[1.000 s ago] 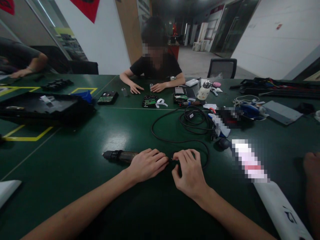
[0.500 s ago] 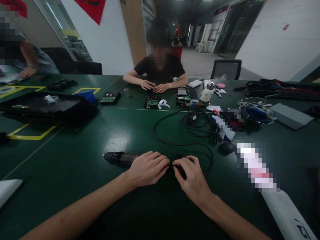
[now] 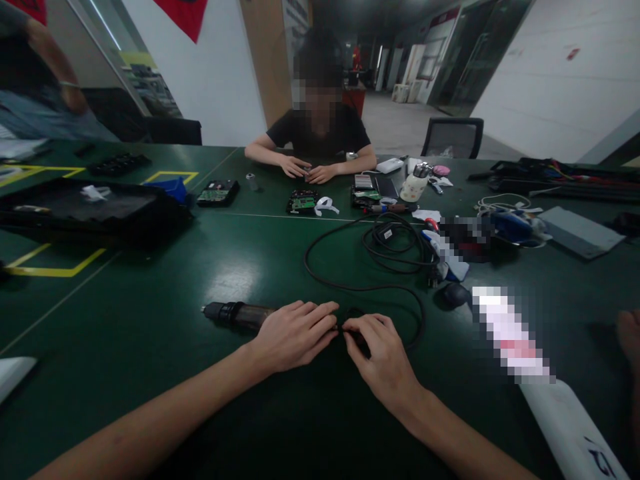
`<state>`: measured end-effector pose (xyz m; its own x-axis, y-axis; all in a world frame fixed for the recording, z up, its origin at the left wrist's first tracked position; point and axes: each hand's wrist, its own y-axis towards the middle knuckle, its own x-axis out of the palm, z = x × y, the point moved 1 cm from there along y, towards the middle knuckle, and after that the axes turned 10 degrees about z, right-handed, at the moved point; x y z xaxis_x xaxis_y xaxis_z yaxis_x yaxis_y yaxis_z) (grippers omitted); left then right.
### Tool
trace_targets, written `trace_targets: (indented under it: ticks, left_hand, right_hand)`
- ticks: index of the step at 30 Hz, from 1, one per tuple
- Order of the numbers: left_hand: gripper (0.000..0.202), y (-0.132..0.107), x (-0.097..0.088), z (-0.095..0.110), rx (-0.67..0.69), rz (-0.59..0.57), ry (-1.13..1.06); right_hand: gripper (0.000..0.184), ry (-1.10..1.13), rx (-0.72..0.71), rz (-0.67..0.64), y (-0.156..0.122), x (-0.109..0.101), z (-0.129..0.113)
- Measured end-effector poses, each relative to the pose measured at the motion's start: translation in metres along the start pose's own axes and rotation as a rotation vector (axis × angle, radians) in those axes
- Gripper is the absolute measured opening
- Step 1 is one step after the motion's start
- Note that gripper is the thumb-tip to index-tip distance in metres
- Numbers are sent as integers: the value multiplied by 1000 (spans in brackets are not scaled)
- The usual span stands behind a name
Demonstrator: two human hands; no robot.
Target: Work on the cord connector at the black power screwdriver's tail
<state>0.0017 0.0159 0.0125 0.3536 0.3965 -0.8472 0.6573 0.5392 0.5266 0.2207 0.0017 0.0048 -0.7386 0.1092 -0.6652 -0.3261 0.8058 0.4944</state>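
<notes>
A dark, cylindrical electric screwdriver [image 3: 243,315] lies on the green table, its bit end pointing left. My left hand [image 3: 300,333] is closed over its rear end, palm down. Just to the right, my right hand [image 3: 383,353] is closed in a pinch, its fingertips almost meeting those of the left. A black power cord [image 3: 420,313] loops from the coil toward the right hand. Whatever the right fingers pinch is mostly hidden; it appears to be the cord's end at the tool's rear.
Beyond my hands lies the cord's coil [image 3: 390,243]. Circuit boards [image 3: 303,202], a cup of tools [image 3: 414,185] and a black tray [image 3: 100,207] stand farther off. A co-worker [image 3: 315,127] sits opposite; a white, partly blurred board [image 3: 565,420] lies at right.
My hands keep nearly the same pose at the tool's rear. The person at far left has straightened up from the table. Part of another person's hand appears at the right edge.
</notes>
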Motion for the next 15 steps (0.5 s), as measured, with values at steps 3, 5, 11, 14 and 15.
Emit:
trace_targets:
  ticks: [3, 5, 11, 14, 15]
  left_hand:
    - [27, 0, -1, 0, 15, -13, -5]
    - [29, -1, -1, 0, 40, -21, -20]
    - [26, -3, 2, -1, 35, 9, 14]
    - [29, -3, 2, -1, 48, -10, 5]
    - [30, -3, 1, -2, 61, -18, 2]
  right_hand:
    - [14, -21, -14, 14, 1, 0, 0]
    - [14, -33, -13, 21, 1, 0, 0]
    - [14, -3, 5, 15, -2, 1, 2]
    - [15, 23, 17, 14, -2, 2, 2]
    - [15, 28, 20, 14, -2, 1, 2]
